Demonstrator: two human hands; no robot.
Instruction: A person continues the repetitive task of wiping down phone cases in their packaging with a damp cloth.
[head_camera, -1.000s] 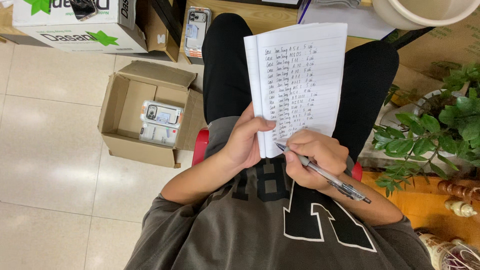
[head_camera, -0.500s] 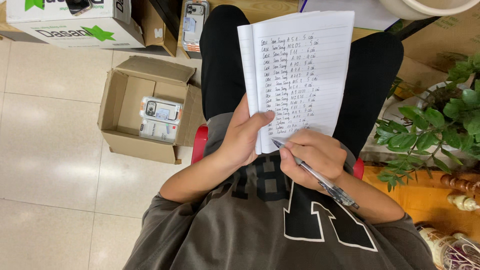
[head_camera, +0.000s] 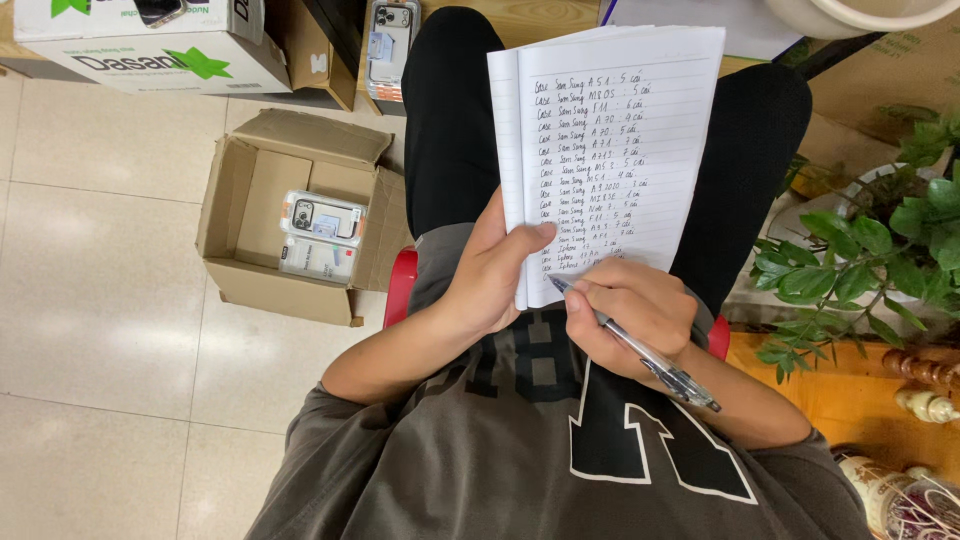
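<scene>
Pale tiled floor (head_camera: 110, 330), open at left. Open cardboard box (head_camera: 290, 215) with packaged phone cases (head_camera: 320, 235) beside red stool (head_camera: 400, 290). Potted plant (head_camera: 870, 250) crowds right. Lined notebook (head_camera: 610, 140) on lap: left hand (head_camera: 490, 275) clasps its lower edge; right hand (head_camera: 625, 315) pinches pen (head_camera: 635, 345), tip on page.

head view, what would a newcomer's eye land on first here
First the open lined notebook full of handwritten rows, resting on the seated person's lap at centre top. The left hand grips its lower edge while the right hand holds a pen to the page. Left on the tiled floor sits an open cardboard box holding packaged phone cases.
</scene>
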